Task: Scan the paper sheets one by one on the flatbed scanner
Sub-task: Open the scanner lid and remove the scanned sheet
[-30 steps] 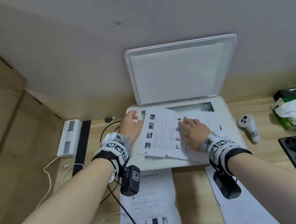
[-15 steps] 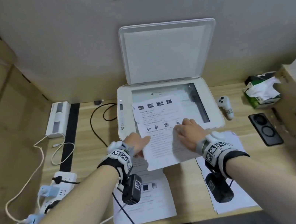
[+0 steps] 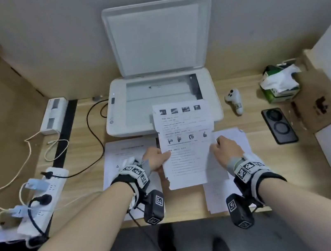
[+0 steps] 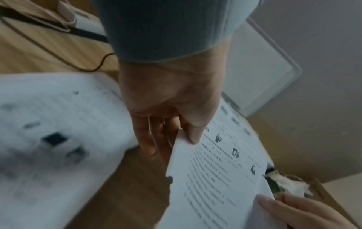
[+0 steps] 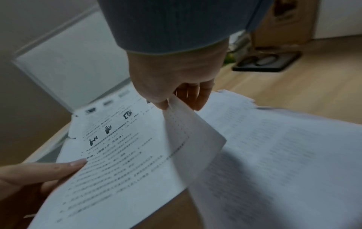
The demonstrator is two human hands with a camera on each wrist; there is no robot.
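White printed paper, a single sheet (image 3: 186, 143), hangs in the air between a person's two hands above the front edge of a wooden desk (image 3: 88, 135), its far end overlapping the near corner of the flatbed scanner (image 3: 114, 120), whose lid (image 3: 159, 37) stands raised and whose glass (image 3: 156, 103) lies bare; the left hand (image 3: 154, 159) pinches the sheet's left edge, thumb on the printed face and fingers beneath, while the right hand (image 3: 226, 151) pinches the right edge, where the paper folds up under the thumb; the sheet faces up and is off the glass, so it appears to be on its way to one of the two stacks that lie on the desk, one stack (image 3: 123, 164) at the left and another stack (image 3: 232, 171) under the right hand, though which pile takes it cannot be told; the step would go best with both pinches held light and level so the curled right edge does not crease, and the sheet squared to the pile's corners before both hands let go; at the right of the desk a green tissue box (image 3: 280, 87) holds white tissue that spills from its opening, near a dark phone (image 3: 279, 125) and a small white controller (image 3: 234, 101)
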